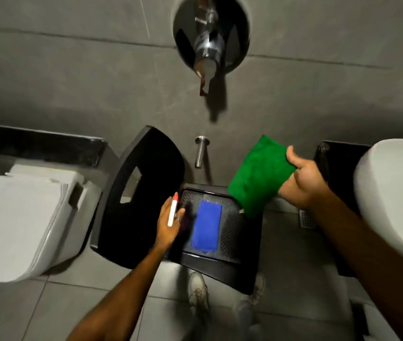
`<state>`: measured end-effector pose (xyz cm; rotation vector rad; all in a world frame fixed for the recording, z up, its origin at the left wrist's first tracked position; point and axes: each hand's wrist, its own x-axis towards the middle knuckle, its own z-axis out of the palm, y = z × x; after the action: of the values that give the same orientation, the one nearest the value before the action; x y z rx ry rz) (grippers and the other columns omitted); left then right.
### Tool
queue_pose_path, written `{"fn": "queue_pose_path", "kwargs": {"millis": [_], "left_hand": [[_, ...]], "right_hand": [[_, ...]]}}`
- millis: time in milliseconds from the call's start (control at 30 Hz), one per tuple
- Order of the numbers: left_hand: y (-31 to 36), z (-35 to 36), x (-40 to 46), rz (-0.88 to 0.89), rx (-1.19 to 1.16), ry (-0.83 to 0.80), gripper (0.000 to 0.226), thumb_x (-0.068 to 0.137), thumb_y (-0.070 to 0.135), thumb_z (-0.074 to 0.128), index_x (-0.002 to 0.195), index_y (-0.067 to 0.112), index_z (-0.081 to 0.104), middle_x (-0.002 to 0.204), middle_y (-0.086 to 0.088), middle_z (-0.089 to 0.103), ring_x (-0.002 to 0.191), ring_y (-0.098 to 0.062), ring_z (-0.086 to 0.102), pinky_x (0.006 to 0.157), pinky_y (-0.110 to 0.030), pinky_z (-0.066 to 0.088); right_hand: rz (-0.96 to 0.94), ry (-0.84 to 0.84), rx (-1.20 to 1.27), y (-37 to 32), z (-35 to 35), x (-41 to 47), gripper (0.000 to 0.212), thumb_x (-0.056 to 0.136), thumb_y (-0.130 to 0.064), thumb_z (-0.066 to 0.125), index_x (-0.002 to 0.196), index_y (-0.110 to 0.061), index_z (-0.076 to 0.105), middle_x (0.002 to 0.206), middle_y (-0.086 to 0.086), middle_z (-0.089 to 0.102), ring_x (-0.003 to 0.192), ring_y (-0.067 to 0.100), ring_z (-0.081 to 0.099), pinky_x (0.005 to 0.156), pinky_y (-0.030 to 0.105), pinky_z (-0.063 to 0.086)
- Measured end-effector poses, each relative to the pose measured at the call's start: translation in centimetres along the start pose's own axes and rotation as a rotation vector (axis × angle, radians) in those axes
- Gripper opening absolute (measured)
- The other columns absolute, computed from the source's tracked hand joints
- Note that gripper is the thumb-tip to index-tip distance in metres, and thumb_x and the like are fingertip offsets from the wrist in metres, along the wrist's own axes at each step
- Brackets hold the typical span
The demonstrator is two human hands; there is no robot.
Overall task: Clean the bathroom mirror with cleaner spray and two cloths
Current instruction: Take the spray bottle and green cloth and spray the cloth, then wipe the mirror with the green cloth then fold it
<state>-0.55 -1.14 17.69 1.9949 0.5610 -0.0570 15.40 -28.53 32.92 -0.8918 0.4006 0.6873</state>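
Note:
My right hand [301,185] grips a folded green cloth [259,175] by one edge and holds it in the air above the back right corner of a black tray [234,244]. A folded blue cloth [206,227] lies flat in the middle of that tray. At the tray's left edge, my left hand [168,225] holds a slim white spray bottle with a red tip [172,209], pointing up. The mirror is not in view.
A black chair [143,193] carries the tray, its curved backrest to the left. A white toilet [28,217] stands at far left, a white basin [392,200] at far right. A chrome tap [207,52] sticks out of the grey tiled wall. My shoes [198,291] stand on the floor tiles below.

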Motion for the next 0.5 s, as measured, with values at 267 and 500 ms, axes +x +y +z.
{"fn": "queue_pose_path", "kwargs": {"millis": [267, 500], "left_hand": [[-6.3, 3.8, 3.0, -0.077, -0.095, -0.016, 0.058, 0.096, -0.002, 0.062, 0.149, -0.007, 0.040, 0.157, -0.028, 0.040, 0.148, -0.039, 0.040, 0.126, -0.050, 0.028], [-7.9, 4.0, 3.4, -0.193, -0.170, -0.082, 0.108, 0.078, 0.022, 0.087, 0.163, 0.018, 0.021, 0.168, -0.010, 0.030, 0.152, -0.024, 0.034, 0.127, -0.044, 0.029]], "right_hand": [[0.082, 0.067, 0.036, 7.0, -4.9, 4.5, 0.052, 0.101, -0.047, 0.039, 0.136, -0.013, 0.056, 0.134, 0.010, 0.065, 0.124, 0.027, 0.061, 0.101, 0.052, 0.051], [0.097, 0.111, 0.051, 9.1, -5.3, 4.2, 0.049, 0.099, -0.045, 0.042, 0.105, -0.013, 0.079, 0.119, 0.012, 0.074, 0.106, 0.029, 0.072, 0.082, 0.050, 0.061]]}}
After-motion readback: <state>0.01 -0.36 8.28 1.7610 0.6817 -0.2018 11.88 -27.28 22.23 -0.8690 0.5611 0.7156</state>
